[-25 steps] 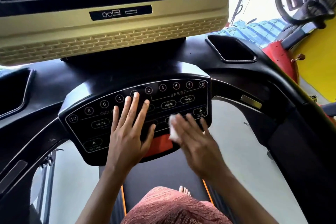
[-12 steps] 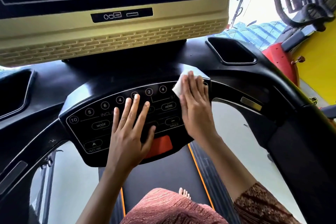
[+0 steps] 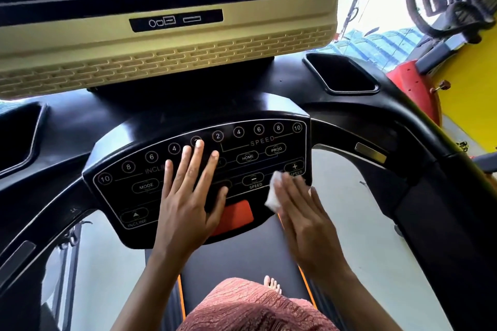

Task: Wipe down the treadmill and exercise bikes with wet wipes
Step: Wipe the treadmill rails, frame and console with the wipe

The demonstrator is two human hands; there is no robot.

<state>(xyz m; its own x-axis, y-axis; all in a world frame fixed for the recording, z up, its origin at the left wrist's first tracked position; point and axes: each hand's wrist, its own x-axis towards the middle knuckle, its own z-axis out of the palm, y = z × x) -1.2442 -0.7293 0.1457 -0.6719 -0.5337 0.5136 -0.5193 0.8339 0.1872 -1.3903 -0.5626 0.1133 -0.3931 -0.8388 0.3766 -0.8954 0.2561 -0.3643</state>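
pressing flat, the right fingers [image 3: 291,188] lie close together and straight on the wet wipe [image 3: 272,196], a little blurred by motion; whether the thumb tucks under the wipe cannot be told. half a second ago these fingers held the wipe at the top right of the control panel [image 3: 258,142], over the speed numbers. now the right hand [image 3: 306,217] has slid down to the panel's lower right edge, just beside the "+ speed" button, and the 6, 8 and 10 show again. the left fingers [image 3: 188,166] are spread and straight on the middle of the panel, the tips near the incline 2. the left hand [image 3: 188,207] lies where it lay before, its thumb just above and left of the orange-red key [image 3: 238,213]. the wipe is white and folded small; only its left part peeps out from under the fingers, at the panel's rim. the panel is glossy black with pale printed rings and words. below it runs the belt of the treadmill [image 3: 242,258]; above stands the gold-framed screen [image 3: 166,45]. an exercise bike [image 3: 451,16] stands at the far right.
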